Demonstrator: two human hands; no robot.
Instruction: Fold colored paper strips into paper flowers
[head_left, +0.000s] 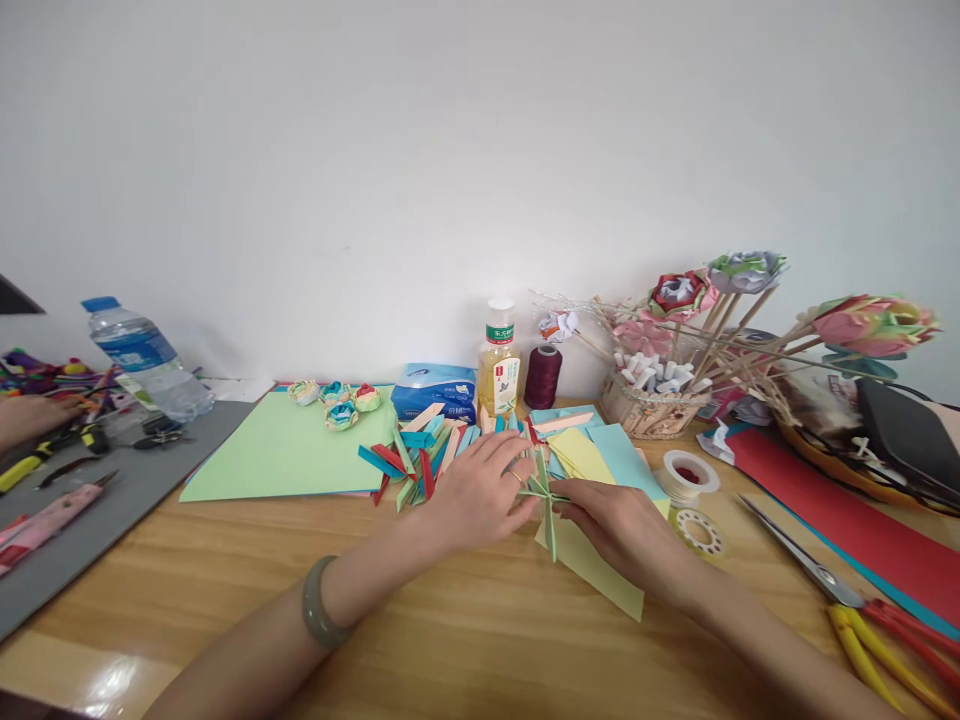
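Observation:
Over the wooden table, my right hand [626,520] pinches a light green folded paper piece [550,510] whose narrow arms spread out like a star. My left hand [476,490] is at its left side, fingers bent with the tips close to the paper; whether they grip it is hard to make out. Under the right hand lies a pale yellow-green paper sheet [596,575]. Behind the left hand is a heap of folded paper strips [409,460] in red, blue, green and peach. Yellow paper [581,455] and light blue paper [619,450] lie behind the right hand.
Scissors [832,580], a tape roll [686,478] and red paper [847,520] lie right. Behind stand a tissue pack [435,390], a drink bottle [499,365], a thread spool [544,378] and a basket [652,410] of paper flowers. Green sheets [285,450] lie left; another person's hand [34,420] is farther left.

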